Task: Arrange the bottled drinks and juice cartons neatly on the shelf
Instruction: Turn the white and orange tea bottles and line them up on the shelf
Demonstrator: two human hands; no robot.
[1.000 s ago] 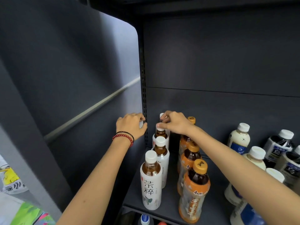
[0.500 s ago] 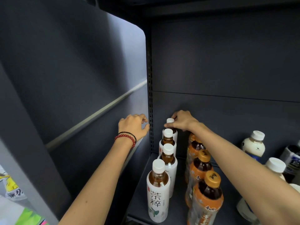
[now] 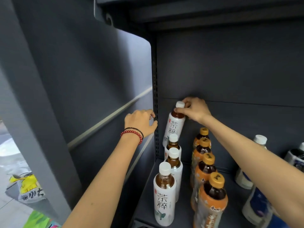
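Note:
My right hand pinches the neck and white cap of a white-sleeved tea bottle, which is lifted and tilted above the back of its row. Three more white-cap tea bottles stand in a line on the dark shelf. Beside them runs a row of several orange-label bottles with gold caps. My left hand, with bead bracelets at the wrist, grips the edge of the shelf's left side panel near the perforated upright.
Milky white and dark-label bottles crowd the shelf's right side. The grey side panel walls off the left. An upper shelf hangs overhead. Printed bags lie on the floor at lower left.
My right hand has lifted the rearmost white-cap tea bottle up out of the row and tilted it. My left hand has stayed on the panel edge. The view has shifted left.

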